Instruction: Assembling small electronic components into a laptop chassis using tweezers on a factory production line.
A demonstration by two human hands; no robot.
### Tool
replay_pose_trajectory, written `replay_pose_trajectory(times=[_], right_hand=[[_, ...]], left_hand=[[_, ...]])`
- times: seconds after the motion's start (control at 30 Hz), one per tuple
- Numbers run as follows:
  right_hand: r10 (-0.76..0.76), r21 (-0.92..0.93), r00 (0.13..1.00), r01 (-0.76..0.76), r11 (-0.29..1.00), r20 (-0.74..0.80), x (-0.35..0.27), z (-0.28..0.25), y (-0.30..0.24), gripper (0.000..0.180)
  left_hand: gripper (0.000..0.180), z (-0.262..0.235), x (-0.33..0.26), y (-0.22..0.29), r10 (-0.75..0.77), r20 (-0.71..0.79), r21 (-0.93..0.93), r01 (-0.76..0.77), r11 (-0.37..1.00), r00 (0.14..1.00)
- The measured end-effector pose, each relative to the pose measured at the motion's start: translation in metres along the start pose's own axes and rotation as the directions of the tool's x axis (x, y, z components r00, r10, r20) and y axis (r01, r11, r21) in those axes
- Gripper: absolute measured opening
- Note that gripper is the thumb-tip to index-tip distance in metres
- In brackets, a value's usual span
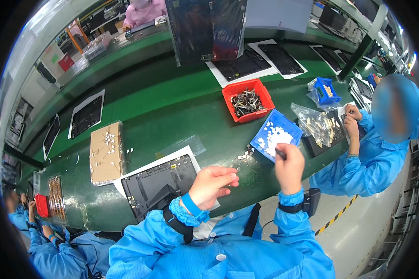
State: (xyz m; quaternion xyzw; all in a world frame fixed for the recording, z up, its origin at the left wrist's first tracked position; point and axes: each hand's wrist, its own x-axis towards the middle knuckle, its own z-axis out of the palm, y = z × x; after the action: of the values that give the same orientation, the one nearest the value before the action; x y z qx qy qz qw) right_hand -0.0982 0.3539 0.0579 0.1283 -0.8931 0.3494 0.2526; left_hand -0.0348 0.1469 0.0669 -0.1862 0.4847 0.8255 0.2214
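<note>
My right hand (290, 168) is over the near edge of a blue bin (253, 142) of small white pieces (277, 136). Its fingers are closed around something small and dark that I cannot make out. Farther left, my left hand (213, 185) hovers just above the green table, thumb and fingers pinched together. A tiny pale bit shows at its fingertips, too small to name. Close to that hand lies a black device panel (160, 181) on a white sheet. Several small round parts with thin leads (245, 156) are scattered between the panel and the blue bin.
Behind the blue bin stands a red bin (226, 95) of small metal parts. A cardboard-topped stack (100, 158) with leaded parts is at left. Plastic bags (307, 118) lie near a co-worker (358, 167) at right. Another panel (205, 32) hangs upright at the back.
</note>
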Motion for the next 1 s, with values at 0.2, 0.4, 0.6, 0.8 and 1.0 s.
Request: replay_pose_trajectory(times=[0.2, 0.4, 0.6, 0.8, 1.0], right_hand=[[-0.24, 0.34, 0.948, 0.16, 0.927, 0.21, -0.011, 0.0, -0.043, 0.027], [-0.389, 0.615, 0.868, 0.13, 0.778, 0.308, -0.029, 0.026, -0.067, 0.019], [-0.134, 0.573, 0.871, -0.188, 0.798, 0.472, -0.061, 0.049, -0.1, 0.017], [-0.061, 0.516, 0.844, -0.267, 0.813, 0.534, -0.08, 0.066, -0.111, 0.01], [0.009, 0.628, 0.787, -0.499, 0.596, 0.617, -0.107, 0.077, -0.117, 0.01]], left_hand=[[0.027, -0.015, -0.013, 0.003, -0.076, 0.077, -0.072, 0.081, 0.994, 0.994], [0.02, -0.031, -0.043, 0.007, -0.079, 0.114, -0.04, 0.084, 0.996, 0.99], [0.02, -0.063, -0.052, -0.002, 0.084, 0.135, 0.059, -0.093, 0.994, 0.987], [0.019, -0.093, -0.061, -0.015, 0.263, 0.062, 0.321, -0.269, 0.908, 0.963], [0.013, -0.108, -0.067, -0.032, 0.405, 0.084, 0.52, -0.387, 0.762, 0.91]])
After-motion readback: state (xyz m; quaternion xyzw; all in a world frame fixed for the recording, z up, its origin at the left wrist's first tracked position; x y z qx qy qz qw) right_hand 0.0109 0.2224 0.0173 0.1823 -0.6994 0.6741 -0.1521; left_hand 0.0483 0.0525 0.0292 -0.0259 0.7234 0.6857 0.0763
